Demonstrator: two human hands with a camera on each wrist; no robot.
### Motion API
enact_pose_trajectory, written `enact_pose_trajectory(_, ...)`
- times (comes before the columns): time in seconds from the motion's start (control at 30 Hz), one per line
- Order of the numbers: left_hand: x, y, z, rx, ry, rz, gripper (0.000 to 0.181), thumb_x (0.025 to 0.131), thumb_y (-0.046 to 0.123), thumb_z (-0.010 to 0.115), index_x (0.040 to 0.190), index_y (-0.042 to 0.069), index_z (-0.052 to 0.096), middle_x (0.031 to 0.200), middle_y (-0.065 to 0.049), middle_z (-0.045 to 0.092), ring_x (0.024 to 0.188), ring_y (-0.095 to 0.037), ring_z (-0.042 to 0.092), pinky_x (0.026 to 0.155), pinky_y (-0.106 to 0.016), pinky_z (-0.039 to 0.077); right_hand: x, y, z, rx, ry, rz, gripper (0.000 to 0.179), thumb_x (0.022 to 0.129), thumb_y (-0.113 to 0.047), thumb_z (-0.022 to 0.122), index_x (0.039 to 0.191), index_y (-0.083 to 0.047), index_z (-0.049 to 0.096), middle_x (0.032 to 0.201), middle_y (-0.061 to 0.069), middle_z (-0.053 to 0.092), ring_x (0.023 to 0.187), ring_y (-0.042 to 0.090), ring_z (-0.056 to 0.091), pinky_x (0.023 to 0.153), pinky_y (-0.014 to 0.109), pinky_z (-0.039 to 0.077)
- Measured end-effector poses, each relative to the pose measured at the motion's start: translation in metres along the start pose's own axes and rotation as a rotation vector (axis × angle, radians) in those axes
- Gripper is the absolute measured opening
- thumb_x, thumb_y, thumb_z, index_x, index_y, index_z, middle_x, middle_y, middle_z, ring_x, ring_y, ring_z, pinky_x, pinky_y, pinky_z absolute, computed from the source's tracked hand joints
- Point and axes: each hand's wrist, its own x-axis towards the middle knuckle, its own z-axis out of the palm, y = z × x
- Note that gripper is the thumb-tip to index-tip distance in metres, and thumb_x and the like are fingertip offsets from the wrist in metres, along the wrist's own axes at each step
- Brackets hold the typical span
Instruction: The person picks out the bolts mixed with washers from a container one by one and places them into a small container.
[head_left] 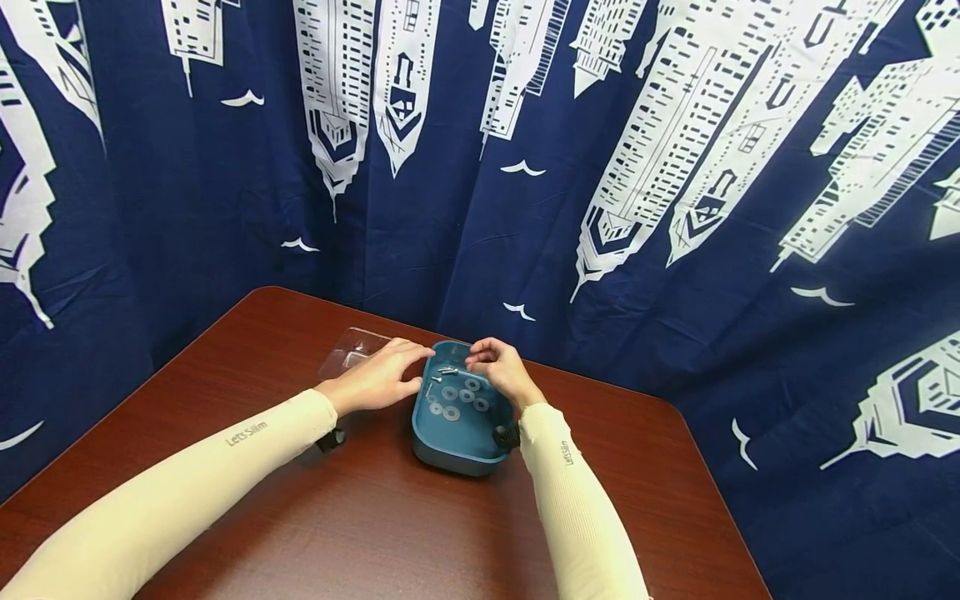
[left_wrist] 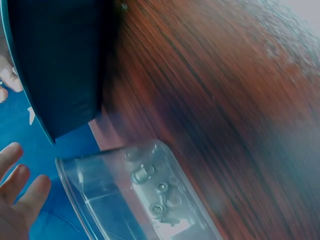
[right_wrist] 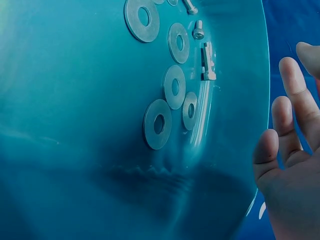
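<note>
Sorting small hardware appears to be the work in hand, and it is judged to be at an early or middle stage: a teal tray [head_left: 457, 437] sits on the wooden table [head_left: 375, 517] directly in front of the person, and its floor carries several flat washers [right_wrist: 159, 123] lying loose and partly overlapping, together with a few short bolts [right_wrist: 207, 62] near the far wall. A clear plastic container [left_wrist: 145, 195] lies just beside the tray on its left; the left wrist view shows small nuts or similar fasteners inside it, so part of the hardware seems to be held apart from the tray contents, though which way parts are being transferred cannot be told. The left hand [head_left: 378, 379] rests with fingers nearly straight and relaxed, fingertips touching the left rim of the tray next to the clear container, and it grips nothing. The right hand [head_left: 498, 367] hovers over the far right corner of the tray; in the head view its fingers look bent toward the bolts, while the right wrist view shows the fingers [right_wrist: 295, 90] extended and apart with nothing visible between them, so it is read as open and empty. Remaining work, as a judgement, covers all washers and bolts lying in the tray
</note>
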Motion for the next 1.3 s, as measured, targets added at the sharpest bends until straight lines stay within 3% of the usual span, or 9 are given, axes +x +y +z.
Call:
enact_pose_trajectory(0.4, 0.009, 0.008, 0.011, 0.004, -0.029, 0.015, 0.055, 0.096, 0.024, 0.062, 0.148, 0.009, 0.050, 0.148, -0.009, 0.052, 0.138, -0.027, 0.042, 0.115, -0.047, 0.038, -0.003, 0.006, -0.002, -0.024, 0.029, 0.012, 0.030, 0.086, 0.010, 0.065, 0.115, 0.010, 0.060, 0.103, 0.024, 0.072, 0.085, 0.014, 0.069, 0.083, 0.026, 0.056)
enact_pose_trajectory(0.87, 0.011, 0.005, 0.020, 0.029, -0.041, 0.007, 0.054, 0.096, 0.024, 0.064, 0.147, 0.010, 0.051, 0.147, -0.010, 0.053, 0.139, -0.028, 0.041, 0.116, -0.048, 0.037, -0.003, 0.009, 0.003, 0.018, 0.021, 0.022, 0.030, 0.085, 0.012, 0.067, 0.114, 0.012, 0.059, 0.102, 0.026, 0.071, 0.086, 0.016, 0.070, 0.086, 0.030, 0.057)
enact_pose_trajectory(1.1, 0.009, 0.002, 0.027, 0.017, -0.036, 0.023, 0.053, 0.095, 0.020, 0.065, 0.146, 0.007, 0.052, 0.146, -0.012, 0.054, 0.139, -0.031, 0.041, 0.116, -0.050, 0.037, -0.005, 0.011, 0.005, 0.024, 0.009, 0.040, 0.031, 0.085, 0.011, 0.066, 0.115, 0.011, 0.060, 0.101, 0.026, 0.071, 0.085, 0.016, 0.069, 0.082, 0.026, 0.056)
enact_pose_trajectory(1.3, 0.013, 0.003, 0.029, 0.028, -0.015, 0.033, 0.052, 0.095, 0.019, 0.065, 0.145, 0.007, 0.052, 0.146, -0.012, 0.054, 0.139, -0.031, 0.041, 0.116, -0.050, 0.037, 0.000, 0.013, 0.003, 0.031, -0.024, 0.060, 0.032, 0.085, 0.014, 0.065, 0.115, 0.013, 0.057, 0.106, 0.033, 0.068, 0.093, 0.033, 0.069, 0.089, 0.036, 0.057)
